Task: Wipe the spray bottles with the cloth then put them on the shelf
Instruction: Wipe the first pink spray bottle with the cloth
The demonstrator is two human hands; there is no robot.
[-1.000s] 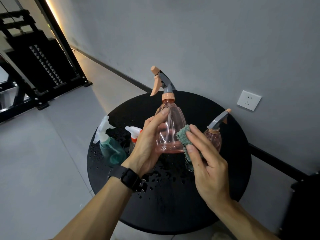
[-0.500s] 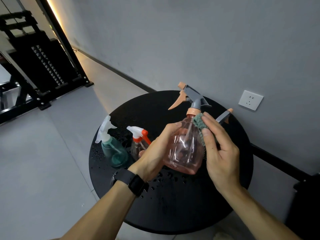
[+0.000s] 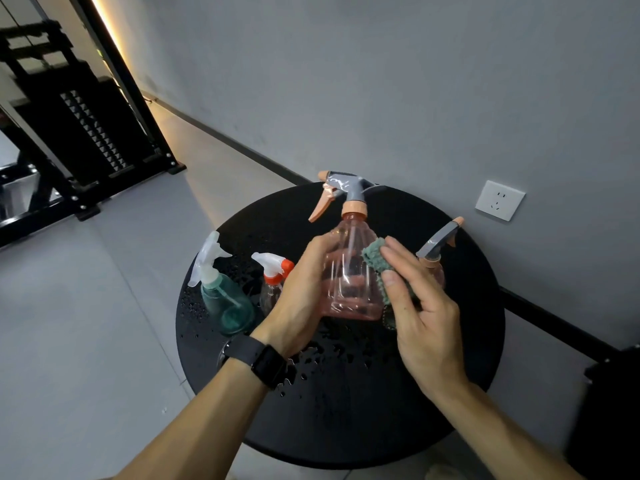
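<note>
Gripping the pink bottle in our left hand above the table's middle, we press the cloth on its side with our right hand, fingers nearly straight. Teal bottle stands near the left edge.

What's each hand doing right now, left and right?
Left hand: grips the pink spray bottle, held above the table.
Right hand: fingers straight, pressing the green cloth against the bottle's side.
</note>
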